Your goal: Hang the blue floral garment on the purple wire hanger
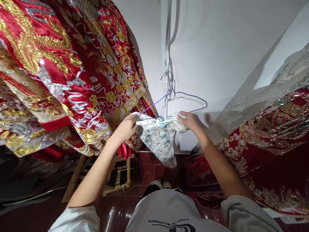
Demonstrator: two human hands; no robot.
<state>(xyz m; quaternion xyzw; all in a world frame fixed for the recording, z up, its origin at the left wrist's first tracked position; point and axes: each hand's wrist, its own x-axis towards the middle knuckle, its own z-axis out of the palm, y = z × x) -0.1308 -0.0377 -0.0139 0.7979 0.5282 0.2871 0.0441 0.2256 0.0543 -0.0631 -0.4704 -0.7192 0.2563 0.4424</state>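
In the head view a small white garment with a blue floral print [158, 141] hangs between my two hands. My left hand [129, 127] is closed on its left shoulder part, and my right hand [189, 120] pinches the puffed right side. A purple wire hanger [184, 93] rises above the garment, its left end inside or behind the cloth. The hanger's right arm sticks out free past my right hand. Its hook is beside a white pole [167, 58]; I cannot tell whether it rests on anything.
Red gowns with gold and silver embroidery [103, 64] hang at the left. A dark red beaded gown [277, 154] and sheer glittering fabric [243, 100] fill the right. A wooden stool [127, 174] stands low left on the dark red tiled floor [147, 164]. A white wall [212, 48] lies ahead.
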